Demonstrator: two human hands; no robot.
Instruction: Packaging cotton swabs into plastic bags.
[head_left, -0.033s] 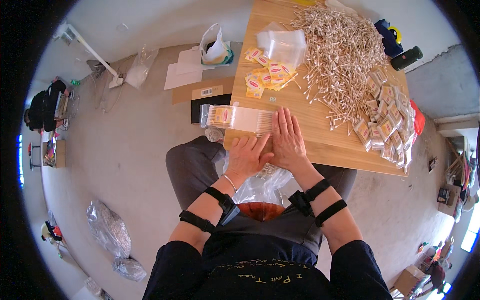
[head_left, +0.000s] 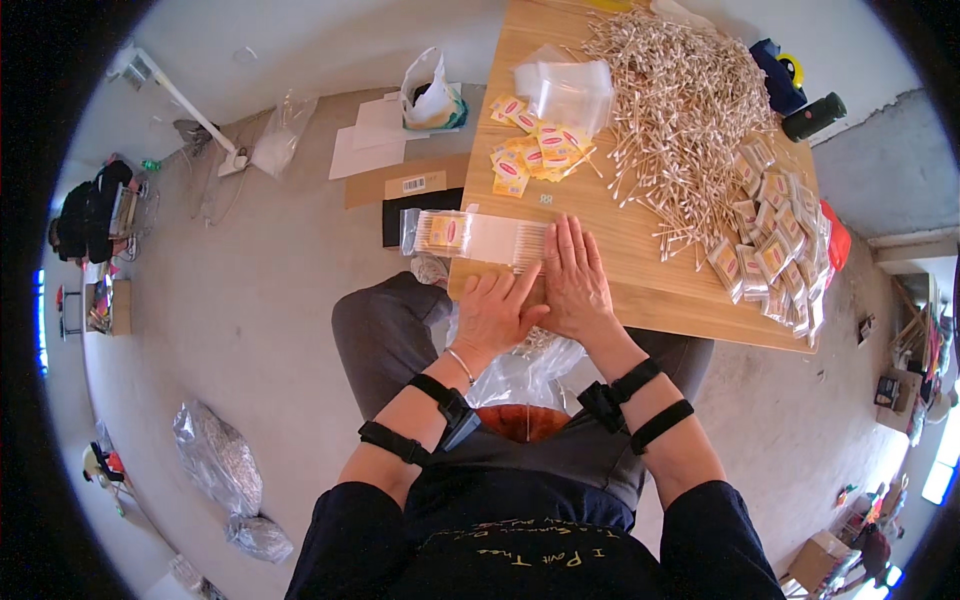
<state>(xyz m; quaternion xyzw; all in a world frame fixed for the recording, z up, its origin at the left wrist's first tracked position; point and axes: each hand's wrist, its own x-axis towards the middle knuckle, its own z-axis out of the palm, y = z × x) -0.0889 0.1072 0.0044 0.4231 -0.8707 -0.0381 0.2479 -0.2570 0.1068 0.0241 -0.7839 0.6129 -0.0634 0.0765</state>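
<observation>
My right hand (head_left: 577, 275) lies flat near the table's front edge, fingers stretched out, its fingertips beside and partly over a row of cotton swabs (head_left: 528, 240). My left hand (head_left: 492, 312) rests at the edge just left of it, fingers loosely extended, index finger pointing toward the right hand. Neither hand grips anything visible; what lies under the palms is hidden. Left of the swab row is a pale flat piece (head_left: 492, 238), and beside that a clear bag (head_left: 409, 232) holding swabs and a yellow card (head_left: 446, 231).
Loose yellow cards (head_left: 535, 158) and a stack of clear bags (head_left: 565, 92) lie farther back on the wooden table (head_left: 640, 290). A large heap of cotton swabs (head_left: 690, 110) covers the back right. Filled packets (head_left: 780, 245) pile at the right edge. A plastic bag (head_left: 525, 365) sits on my lap.
</observation>
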